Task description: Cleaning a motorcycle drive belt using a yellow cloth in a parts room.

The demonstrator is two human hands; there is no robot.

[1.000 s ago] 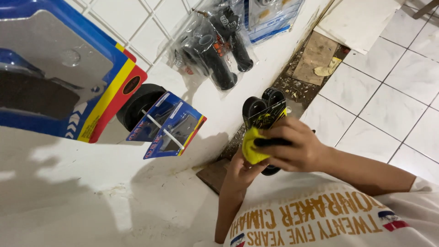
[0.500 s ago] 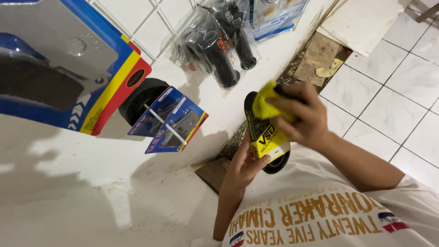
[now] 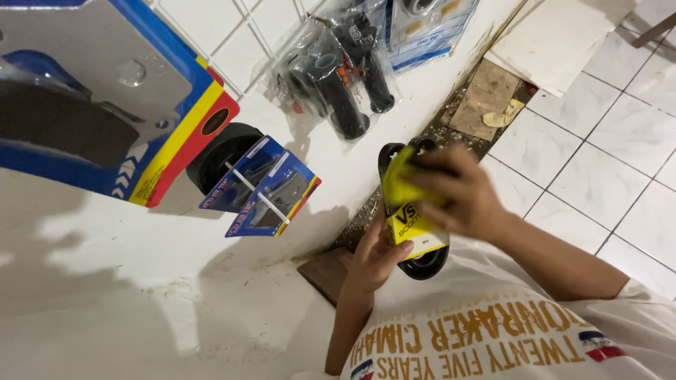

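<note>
Head view — two hands hold a black rubber belt in a yellow card sleeve (image 3: 412, 211).
Left hand (image 3: 377, 257) clamps its lower end, right hand (image 3: 458, 197) clasps the upper end — long axis upright, just below hanging black bagged grips (image 3: 338, 77).

Wall display and floor, seen from above.

- Belt (image 3: 415, 232): in its card sleeve, held between both hands just in front of the wall, above the person's shirt (image 3: 507, 331).
- Left hand (image 3: 373, 260): under the belt's lower end, touching the sleeve.
- Right hand (image 3: 458, 197): over the belt's upper part, to the right of the left hand.
- Small boxed part (image 3: 264, 186): hanging on the wall, left of the belt, with a round part (image 3: 218, 155) behind it.
- Large card package (image 3: 105, 98): far left on the wall, beside the round part.
- Bagged handlebar grips (image 3: 338, 70): on the wall above the belt, right of the small boxed part.
- Another package (image 3: 429, 28): just right of the grips.
- Floor tiles (image 3: 605, 155): right of the wall.
- Loose board (image 3: 556, 42): on the floor at top right.
</note>
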